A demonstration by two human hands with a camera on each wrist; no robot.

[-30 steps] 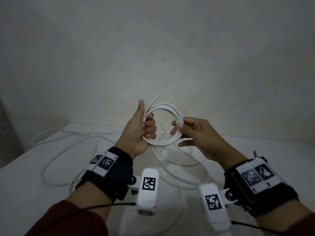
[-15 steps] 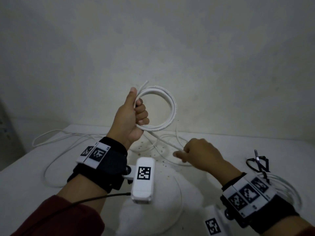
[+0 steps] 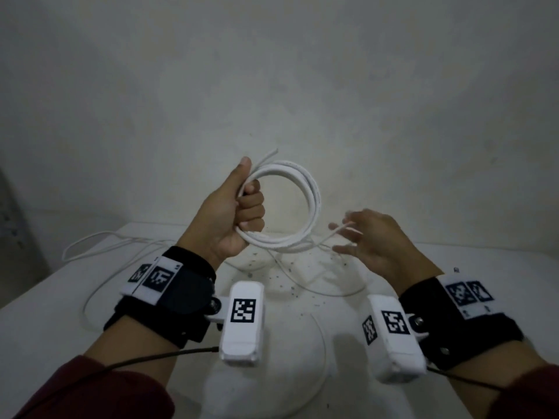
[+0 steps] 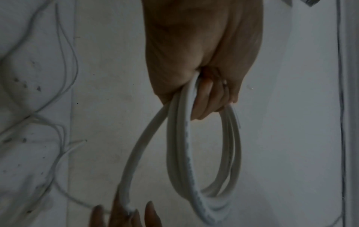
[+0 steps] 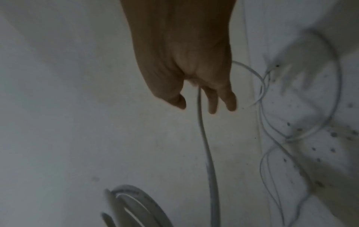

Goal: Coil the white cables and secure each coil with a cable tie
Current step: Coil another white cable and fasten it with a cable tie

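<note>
My left hand (image 3: 239, 213) is held up above the table, gripping a coil of white cable (image 3: 314, 204) in its fist, thumb along the top. The coil (image 4: 186, 153) hangs in several loops from the curled fingers. A loose strand (image 3: 325, 238) leaves the bottom of the coil and runs to my right hand (image 3: 372, 240), just right of the coil. There the strand (image 5: 204, 138) lies between the thumb and the straight, spread fingers (image 5: 212, 106); the hand is blurred. No cable tie is visible.
More white cable lies in loose loops on the white table (image 3: 45, 328), a big loop at the left (image 3: 87, 246) and strands in the middle (image 3: 317, 291). Dark specks dot the tabletop. A pale wall stands close behind the table.
My right hand let go of the coil, dipped to the table, and has come back up beside the coil with the loose strand. The left hand kept its grip.
</note>
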